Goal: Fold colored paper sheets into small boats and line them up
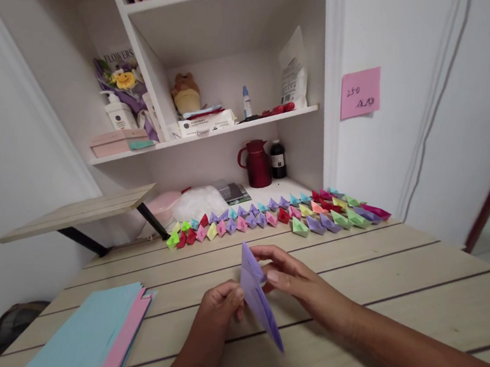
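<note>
A folded purple paper (pixel 259 299) stands on edge above the wooden table (pixel 414 283), held between both hands. My left hand (pixel 216 315) pinches its lower left side with thumb and fingers closed on it. My right hand (pixel 292 276) grips its upper part from the right, fingers curled around the fold. Beyond them, a long row of small folded paper boats (pixel 276 216) in red, pink, purple, green, yellow and blue runs along the table's far edge.
A stack of light blue and pink paper sheets (pixel 98 331) lies at the near left. A raised wooden shelf board (pixel 79 213) juts out at left. Behind stand white shelves with a red jug (pixel 258 164), bottles and boxes. A pink note (pixel 360 92) sticks to the wall.
</note>
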`<state>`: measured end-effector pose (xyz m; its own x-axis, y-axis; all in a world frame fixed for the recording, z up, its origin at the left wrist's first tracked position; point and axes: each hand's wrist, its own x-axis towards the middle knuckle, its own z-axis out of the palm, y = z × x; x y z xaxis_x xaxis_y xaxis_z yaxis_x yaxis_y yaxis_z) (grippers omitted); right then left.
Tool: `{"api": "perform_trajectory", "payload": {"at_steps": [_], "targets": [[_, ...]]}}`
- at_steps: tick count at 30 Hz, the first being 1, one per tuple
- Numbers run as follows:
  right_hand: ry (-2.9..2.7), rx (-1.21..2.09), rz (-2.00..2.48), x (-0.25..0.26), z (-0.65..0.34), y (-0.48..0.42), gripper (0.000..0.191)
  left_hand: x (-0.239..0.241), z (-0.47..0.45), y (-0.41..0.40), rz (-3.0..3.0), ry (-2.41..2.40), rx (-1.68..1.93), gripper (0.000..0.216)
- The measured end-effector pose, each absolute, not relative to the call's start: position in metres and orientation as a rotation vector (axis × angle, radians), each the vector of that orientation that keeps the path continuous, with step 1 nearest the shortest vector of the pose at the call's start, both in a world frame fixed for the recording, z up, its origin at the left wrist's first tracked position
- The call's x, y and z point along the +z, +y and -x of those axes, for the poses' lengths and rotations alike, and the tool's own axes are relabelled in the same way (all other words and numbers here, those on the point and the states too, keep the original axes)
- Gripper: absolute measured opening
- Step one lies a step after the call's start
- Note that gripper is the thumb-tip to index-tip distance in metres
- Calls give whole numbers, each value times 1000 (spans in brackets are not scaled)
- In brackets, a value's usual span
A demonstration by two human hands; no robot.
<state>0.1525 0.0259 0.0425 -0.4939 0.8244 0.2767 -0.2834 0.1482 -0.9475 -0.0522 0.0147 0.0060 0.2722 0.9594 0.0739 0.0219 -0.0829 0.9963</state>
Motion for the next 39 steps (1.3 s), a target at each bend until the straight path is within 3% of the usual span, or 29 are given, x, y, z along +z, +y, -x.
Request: {"api": "perform_trajectory", "payload": {"at_steps": [6, 13, 39], "targets": [[-1428, 1457, 641, 48, -154, 25, 39, 15, 50, 13, -1584, 1011, 948, 40], [-1460, 1490, 590, 46, -156, 26, 49, 27, 43, 8, -1609, 1036, 874, 36], [-1477, 1492, 581, 48, -160, 26, 48, 23, 45, 10, -1626, 1064, 880, 39]]}}
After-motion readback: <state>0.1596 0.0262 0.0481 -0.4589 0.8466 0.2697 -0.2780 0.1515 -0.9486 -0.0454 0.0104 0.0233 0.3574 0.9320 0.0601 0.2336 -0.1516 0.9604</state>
